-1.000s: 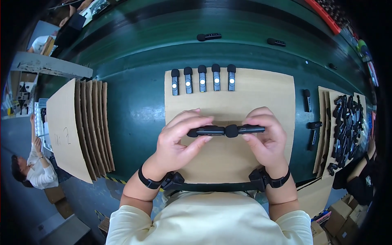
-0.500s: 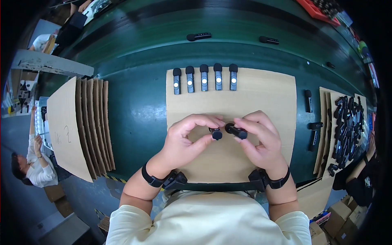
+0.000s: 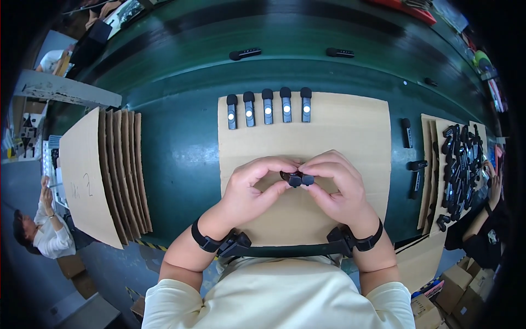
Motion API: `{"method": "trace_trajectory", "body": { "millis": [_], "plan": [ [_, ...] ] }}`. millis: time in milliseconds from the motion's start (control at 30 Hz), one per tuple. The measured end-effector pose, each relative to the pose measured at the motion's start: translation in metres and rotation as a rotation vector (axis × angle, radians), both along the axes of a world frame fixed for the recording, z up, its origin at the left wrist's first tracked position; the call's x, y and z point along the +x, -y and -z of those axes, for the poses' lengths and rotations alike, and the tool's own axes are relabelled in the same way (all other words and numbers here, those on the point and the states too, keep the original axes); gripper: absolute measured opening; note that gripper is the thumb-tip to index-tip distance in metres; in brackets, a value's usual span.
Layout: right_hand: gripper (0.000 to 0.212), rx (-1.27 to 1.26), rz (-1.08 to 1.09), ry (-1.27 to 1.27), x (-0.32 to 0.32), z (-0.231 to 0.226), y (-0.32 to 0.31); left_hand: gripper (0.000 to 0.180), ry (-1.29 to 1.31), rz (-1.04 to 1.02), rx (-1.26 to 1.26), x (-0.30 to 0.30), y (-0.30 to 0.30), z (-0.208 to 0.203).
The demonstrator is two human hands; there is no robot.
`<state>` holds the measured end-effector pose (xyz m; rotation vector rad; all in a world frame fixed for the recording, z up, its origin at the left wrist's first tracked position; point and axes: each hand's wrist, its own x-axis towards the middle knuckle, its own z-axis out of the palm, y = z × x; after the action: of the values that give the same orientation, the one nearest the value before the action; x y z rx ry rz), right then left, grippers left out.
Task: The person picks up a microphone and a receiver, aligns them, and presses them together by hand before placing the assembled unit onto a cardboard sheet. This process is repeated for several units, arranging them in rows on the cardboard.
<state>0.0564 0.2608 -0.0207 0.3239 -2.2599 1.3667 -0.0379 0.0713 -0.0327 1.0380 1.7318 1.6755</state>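
Centrally in the frame, the left hand (image 3: 249, 186) pinches a small black plastic stick (image 3: 295, 180), the right hand (image 3: 342, 186) its black twin (image 3: 308, 180), above a tan cardboard sheet (image 3: 345, 129); a slack pinch could drop either.

We looked down from head height in one fisheye view (straight edges bowed toward its rim), close above the left hand (image 3: 247, 189) and right hand (image 3: 341, 189), the tabletop (image 3: 181, 145) spreading forward beyond.

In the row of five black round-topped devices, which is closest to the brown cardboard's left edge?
The leftmost black round-topped device; the other four are on its right.
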Motion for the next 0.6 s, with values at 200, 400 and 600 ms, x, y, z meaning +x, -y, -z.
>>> {"method": "trace_trajectory", "body": {
  "millis": [200, 400, 600],
  "plan": [
    [0.032, 0.04, 0.136, 0.133, 0.0, -0.013, -0.005, 0.023, 0.161, -0.047, -0.011, -0.004, -0.003, 0.015],
    [0.027, 0.173, 0.262, 0.214, -0.015, -0.021, -0.029, 0.022, 0.297, -0.074, -0.003, -0.008, -0.004, 0.022],
    [0.023, 0.561, 0.253, 0.115, -0.035, -0.007, -0.056, 0.024, 0.275, -0.09, 0.04, -0.008, -0.006, 0.024]
  ]
}}
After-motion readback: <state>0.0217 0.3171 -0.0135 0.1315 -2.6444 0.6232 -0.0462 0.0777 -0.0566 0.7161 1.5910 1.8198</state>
